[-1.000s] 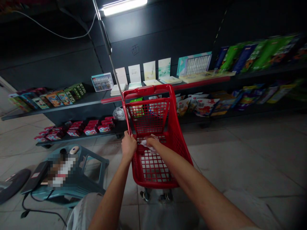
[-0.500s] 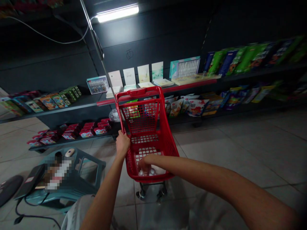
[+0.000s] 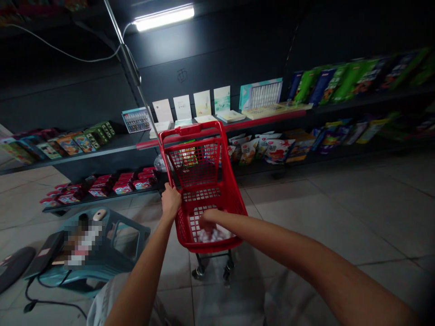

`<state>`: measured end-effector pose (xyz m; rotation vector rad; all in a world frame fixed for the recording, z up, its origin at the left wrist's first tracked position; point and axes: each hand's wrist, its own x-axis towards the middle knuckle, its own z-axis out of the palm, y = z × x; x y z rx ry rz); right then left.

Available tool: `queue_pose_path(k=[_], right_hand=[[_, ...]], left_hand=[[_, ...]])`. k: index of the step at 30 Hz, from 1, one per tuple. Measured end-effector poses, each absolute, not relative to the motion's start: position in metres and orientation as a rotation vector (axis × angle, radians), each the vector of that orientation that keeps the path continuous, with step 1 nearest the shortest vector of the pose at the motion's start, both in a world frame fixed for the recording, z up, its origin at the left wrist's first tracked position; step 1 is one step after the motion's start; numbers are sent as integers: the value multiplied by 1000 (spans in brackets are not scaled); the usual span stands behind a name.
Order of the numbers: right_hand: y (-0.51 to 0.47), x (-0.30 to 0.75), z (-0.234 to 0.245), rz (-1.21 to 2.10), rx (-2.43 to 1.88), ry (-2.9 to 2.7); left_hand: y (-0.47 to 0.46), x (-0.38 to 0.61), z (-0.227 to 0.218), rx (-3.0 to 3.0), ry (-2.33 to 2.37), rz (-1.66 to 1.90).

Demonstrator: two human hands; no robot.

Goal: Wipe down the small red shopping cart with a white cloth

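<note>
Head view: left fingers grip cart rim; right fingers clutch white cloth beneath.

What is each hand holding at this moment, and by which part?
The left hand grips the red cart by its left rim. The right hand lies on a white cloth on the cart's floor; whether it grasps it cannot be told.

Dark grey panelled wall, white fluorescent tube light at the top, thin white cable draped across the wall's left part. Long dark two-tier shelf unit along the wall, stocked with cards, boxes and packets. Pale tiled floor. Teal plastic stool on the floor, low left.
</note>
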<state>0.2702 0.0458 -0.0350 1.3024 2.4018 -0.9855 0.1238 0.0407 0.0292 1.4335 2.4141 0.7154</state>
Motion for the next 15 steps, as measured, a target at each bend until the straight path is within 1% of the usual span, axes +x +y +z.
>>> queue_pose_path(k=[5, 10, 12, 15], right_hand=[[49, 248, -32, -1079, 949, 2168], [57, 280, -17, -1170, 752, 2020], [60, 293, -4, -1083, 693, 1992], [64, 301, 12, -826, 604, 2021]], left_hand=[[43, 120, 30, 1442, 2420, 691], [48, 109, 27, 1503, 2400, 664], [51, 103, 26, 1518, 2418, 638], [54, 95, 26, 1537, 2423, 609]])
